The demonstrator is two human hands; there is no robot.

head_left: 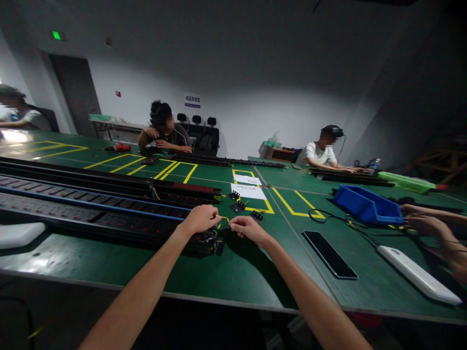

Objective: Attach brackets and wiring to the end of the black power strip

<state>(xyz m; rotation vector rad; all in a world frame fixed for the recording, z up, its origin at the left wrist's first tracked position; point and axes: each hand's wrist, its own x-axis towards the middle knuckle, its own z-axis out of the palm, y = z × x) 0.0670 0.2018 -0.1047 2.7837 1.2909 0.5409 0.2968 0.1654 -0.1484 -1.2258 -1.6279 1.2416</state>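
A thin yellow wire (pixel 224 217) runs between my two hands, near the end of a long black power strip. My left hand (pixel 200 218) rests over the strip's end, its thumb and fingers closed on the wire. My right hand (pixel 248 229) pinches at the wire's other end, just off the table. Below my left hand, loose wires and a small black end piece (pixel 219 246) stick out from the power strip (pixel 134 224). Rows of sockets with small red marks line the strip. Several small black brackets (pixel 239 206) lie beyond my hands.
A black phone (pixel 330 253) and a white power bank (pixel 418 274) with a cable lie to the right. Beyond them stands a blue bin (pixel 368 204), with another person's hands (pixel 426 221) beside it. White paper labels (pixel 248 191) lie on the green table (pixel 255 287). Co-workers sit across it.
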